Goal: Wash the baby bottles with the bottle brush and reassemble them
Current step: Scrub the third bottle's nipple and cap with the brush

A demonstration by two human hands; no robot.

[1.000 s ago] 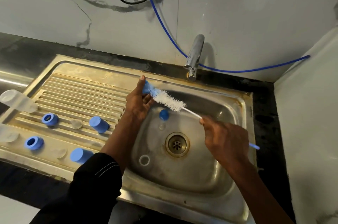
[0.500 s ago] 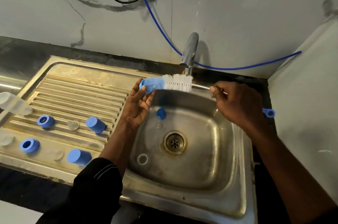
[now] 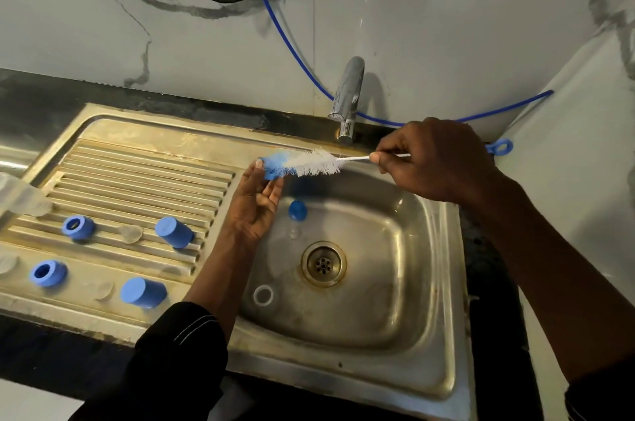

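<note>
Brush [image 3: 316,164] in right hand [image 3: 436,159], maybe touching left hand [image 3: 254,211].

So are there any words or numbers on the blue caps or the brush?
No text can be read anywhere.
The blue caps, the bottle brush, the tap and the sink show no letters, numbers or signs.
The clear bottle at the left edge is too blurred to tell.

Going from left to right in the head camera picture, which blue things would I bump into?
Front blue ring → back blue ring → front blue cap → back blue cap → small blue piece in the sink → bottle brush handle loop.
</note>
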